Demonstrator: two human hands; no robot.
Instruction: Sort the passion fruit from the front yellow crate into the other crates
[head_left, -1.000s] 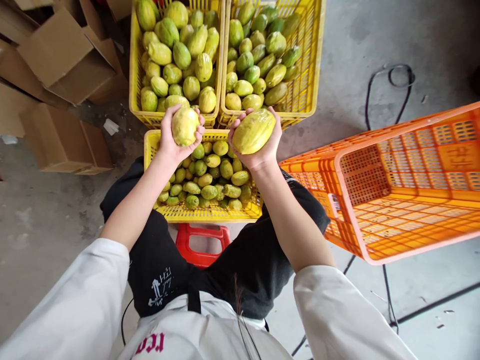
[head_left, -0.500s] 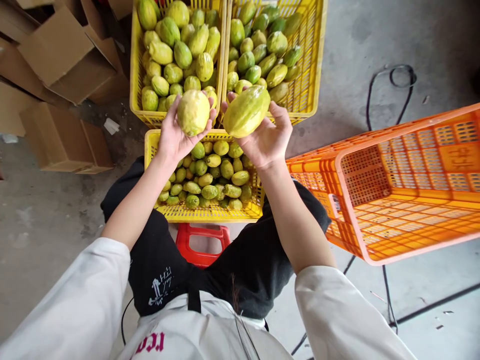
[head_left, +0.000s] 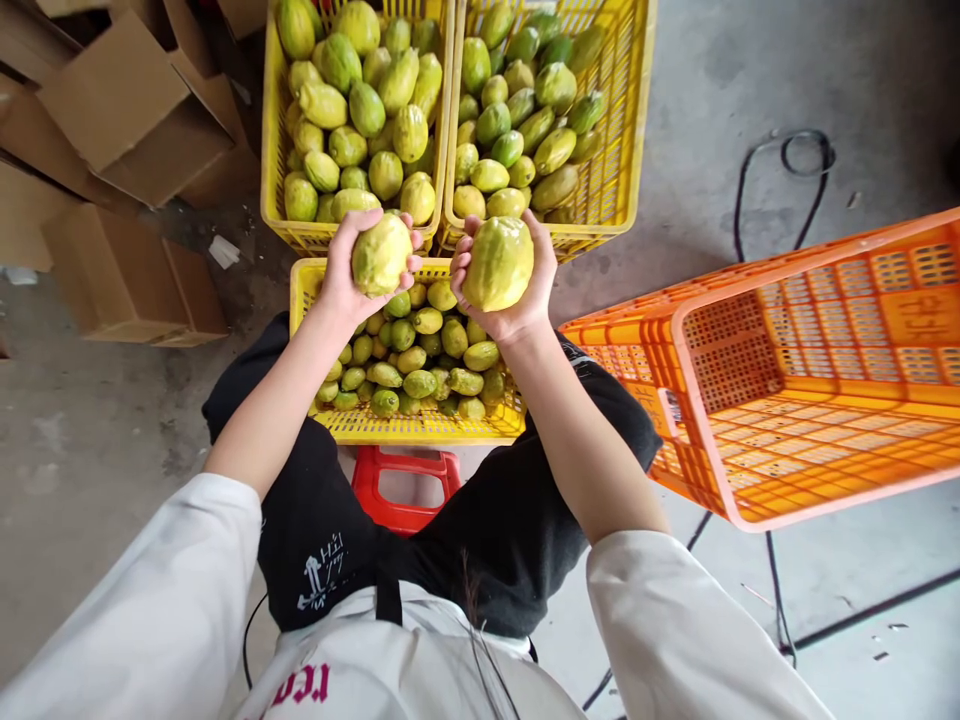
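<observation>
In my left hand is a yellow-green papaya, its fingers wrapped round the fruit. My right hand grips a larger, glossy papaya, held with one end toward me. Both fruits are up in the air, apart from each other, over the back part of a yellow crate that stands between my knees. Smaller green and yellow papayas fill much of that crate. Just beyond my hands are two more yellow crates, the left one and the right one, both holding papayas.
An orange crate lies on its side at the right, its opening toward me. Cardboard boxes are piled at the upper left. A red stool shows between my legs. Black cable runs over the concrete floor.
The right papaya has turned from lying slantwise to end-on, and my right hand has moved slightly down and left. My left fingers have closed further round their fruit, which has turned and sunk slightly.
</observation>
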